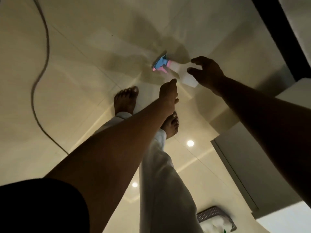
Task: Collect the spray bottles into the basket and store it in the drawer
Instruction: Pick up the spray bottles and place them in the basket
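The spray bottle point(175, 71) lies on its side on the tiled floor point(75, 81). The right hand point(207, 73) hovers just beside its body, grip spread; the left hand point(169, 93), loosely curled, holds nothing. Close around the body, not the trigger head. The basket point(213, 216) waits well apart.

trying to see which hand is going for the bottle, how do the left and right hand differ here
The right hand is spread open with fingers curled at the white spray bottle; the left hand has its fingers held together, pointing forward.
The right hand's fingers lie over the bottle's body; the left hand sits just short of it, nearer the bare feet.
Neither hand has closed on the bottle, which lies on the floor. Both arms are stretched down towards it.
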The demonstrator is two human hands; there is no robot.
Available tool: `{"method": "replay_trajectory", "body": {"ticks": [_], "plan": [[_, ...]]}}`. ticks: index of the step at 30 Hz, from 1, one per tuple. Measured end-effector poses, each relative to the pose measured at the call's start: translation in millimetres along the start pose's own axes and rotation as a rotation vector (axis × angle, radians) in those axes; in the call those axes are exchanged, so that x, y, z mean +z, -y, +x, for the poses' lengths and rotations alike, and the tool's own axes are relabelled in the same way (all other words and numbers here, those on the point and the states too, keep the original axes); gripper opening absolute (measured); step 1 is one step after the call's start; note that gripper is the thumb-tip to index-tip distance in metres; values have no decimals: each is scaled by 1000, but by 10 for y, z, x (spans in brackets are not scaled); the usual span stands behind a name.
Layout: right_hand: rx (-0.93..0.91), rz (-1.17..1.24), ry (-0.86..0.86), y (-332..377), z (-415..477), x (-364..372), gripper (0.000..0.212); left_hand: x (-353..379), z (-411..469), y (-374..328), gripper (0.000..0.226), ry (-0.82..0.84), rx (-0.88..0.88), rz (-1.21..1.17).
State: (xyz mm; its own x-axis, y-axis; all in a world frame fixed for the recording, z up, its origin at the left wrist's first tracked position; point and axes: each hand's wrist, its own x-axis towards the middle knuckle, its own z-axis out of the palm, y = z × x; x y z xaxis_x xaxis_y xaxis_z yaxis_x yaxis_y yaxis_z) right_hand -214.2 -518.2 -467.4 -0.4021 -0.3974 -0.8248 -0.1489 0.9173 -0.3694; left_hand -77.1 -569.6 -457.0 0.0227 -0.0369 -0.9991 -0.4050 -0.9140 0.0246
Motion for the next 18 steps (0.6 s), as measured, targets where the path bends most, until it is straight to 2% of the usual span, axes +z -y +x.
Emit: {"method": "replay_trajectory", "body": {"ticks": [6,11,14,18], "plan": [[-10,-35,21,-221,426,161,54,224,539,87,51,48,-22,-80],[0,-1,50,-257,531,224,54,379,758,52,56,115,-49,-251],[8,27,10,-255,386,210,54,404,669,34,57,112,-55,-254],[30,157,-49,-135,-122,131,52,261,183,38,50,73,43,-146]]}}
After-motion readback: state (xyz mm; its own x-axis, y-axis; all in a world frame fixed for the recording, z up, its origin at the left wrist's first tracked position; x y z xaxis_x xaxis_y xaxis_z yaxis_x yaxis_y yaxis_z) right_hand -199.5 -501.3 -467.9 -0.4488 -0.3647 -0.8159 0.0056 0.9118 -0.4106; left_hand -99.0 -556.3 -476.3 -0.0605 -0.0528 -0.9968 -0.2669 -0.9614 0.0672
